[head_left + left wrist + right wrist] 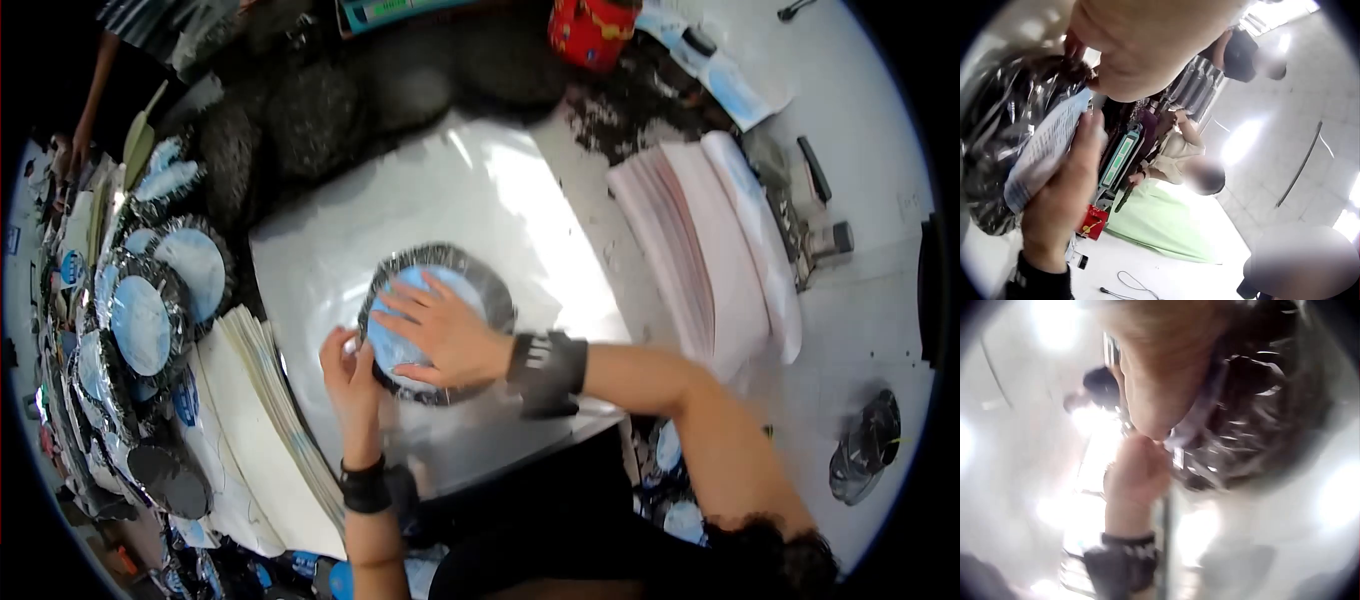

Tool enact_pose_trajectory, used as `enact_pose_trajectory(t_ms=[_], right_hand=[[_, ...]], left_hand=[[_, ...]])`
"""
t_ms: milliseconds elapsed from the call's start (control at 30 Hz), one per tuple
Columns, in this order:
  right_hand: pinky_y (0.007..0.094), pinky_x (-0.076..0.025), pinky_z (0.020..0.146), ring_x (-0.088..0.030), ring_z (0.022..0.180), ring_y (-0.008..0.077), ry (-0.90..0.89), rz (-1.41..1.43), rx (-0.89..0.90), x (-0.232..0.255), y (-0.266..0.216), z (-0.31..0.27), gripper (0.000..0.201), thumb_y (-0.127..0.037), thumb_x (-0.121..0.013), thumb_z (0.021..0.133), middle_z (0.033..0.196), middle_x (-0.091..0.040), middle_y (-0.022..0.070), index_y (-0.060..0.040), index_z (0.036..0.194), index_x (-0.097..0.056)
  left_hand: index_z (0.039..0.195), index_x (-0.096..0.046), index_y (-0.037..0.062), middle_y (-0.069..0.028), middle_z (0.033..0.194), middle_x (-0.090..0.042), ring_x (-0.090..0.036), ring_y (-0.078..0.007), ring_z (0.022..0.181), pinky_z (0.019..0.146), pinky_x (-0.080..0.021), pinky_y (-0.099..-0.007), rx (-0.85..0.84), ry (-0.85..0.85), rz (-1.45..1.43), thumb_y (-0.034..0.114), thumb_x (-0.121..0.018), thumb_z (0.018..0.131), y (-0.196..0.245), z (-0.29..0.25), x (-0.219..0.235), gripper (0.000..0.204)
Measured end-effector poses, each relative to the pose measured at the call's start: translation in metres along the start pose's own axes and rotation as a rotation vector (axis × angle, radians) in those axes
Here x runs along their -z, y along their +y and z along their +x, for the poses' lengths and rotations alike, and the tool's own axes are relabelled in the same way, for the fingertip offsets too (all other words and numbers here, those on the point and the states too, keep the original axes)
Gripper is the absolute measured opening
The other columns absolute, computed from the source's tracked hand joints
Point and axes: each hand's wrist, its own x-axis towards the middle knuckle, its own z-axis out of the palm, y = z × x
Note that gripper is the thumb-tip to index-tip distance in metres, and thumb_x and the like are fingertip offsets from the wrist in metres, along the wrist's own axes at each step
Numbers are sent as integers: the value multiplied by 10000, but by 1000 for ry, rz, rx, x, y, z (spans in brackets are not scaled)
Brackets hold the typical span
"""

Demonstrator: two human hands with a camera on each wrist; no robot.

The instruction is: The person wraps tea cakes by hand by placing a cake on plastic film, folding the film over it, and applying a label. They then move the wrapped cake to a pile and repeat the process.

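On a shiny metal sheet (310, 250) lies a round dark cake in clear crinkled plastic wrap (495, 290), with a pale blue paper disc (450, 283) on its top. My right hand (445, 335) presses flat on the disc, fingers spread. At the cake's left rim, my left hand (350, 385) has its thumb and fingers bent and pinches the edge of the wrap. The left wrist view shows the wrapped cake (997, 144) side-on, its printed label (1047, 150) under the right hand (1063, 194). In the right wrist view the left hand (1138, 472) is blurred beside the wrap.
Similar wrapped cakes (142, 325) are piled at the left, beside a stack of pale sheets (270, 430). Folded pinkish sheets (700, 250) lie at the right. Dark round cakes (315, 110) line the back, near a red tin (592, 32). Other people (1175, 150) are across the table.
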Motion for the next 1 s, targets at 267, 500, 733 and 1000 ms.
enact_pose_trajectory(t_ms=[267, 500, 733, 1000], right_hand=[[659, -328, 1139, -354, 1441, 481, 328, -711, -503, 135, 257, 82, 923, -257, -760, 803, 1570, -358, 279, -55, 1585, -313], [682, -319, 1135, -373, 1442, 467, 287, -822, -562, 130, 305, 79, 821, -242, -709, 870, 1543, -406, 276, -36, 1569, -330], [698, -164, 1191, -312, 1476, 508, -90, -550, -126, 42, 54, -54, 742, -292, -617, 894, 1558, -373, 332, 3, 1538, -396], [447, -338, 1194, -457, 1411, 407, 636, 401, -598, 41, 111, -41, 829, -404, -766, 892, 1512, -470, 294, 68, 1488, -435]], left_hand=[[1177, -661, 19, 24, 849, -596, -526, -67, 737, 669, -430, -241, 529, -228, -275, 176, -759, 923, 68, -9, 24, 315], [1054, -666, 35, 1, 897, -633, -557, -77, 793, 718, -450, -268, 55, 107, 202, 292, -662, 1013, 96, 8, 84, 260], [1391, -571, 34, -88, 1247, -675, -651, -201, 1099, 928, -510, -348, 94, 89, -16, 411, -502, 1066, 64, 0, 103, 502], [1602, -270, -1, -196, 1579, -422, -401, -285, 1467, 1213, -289, -385, 107, -49, -395, 421, -594, 1026, 49, 61, -60, 784]])
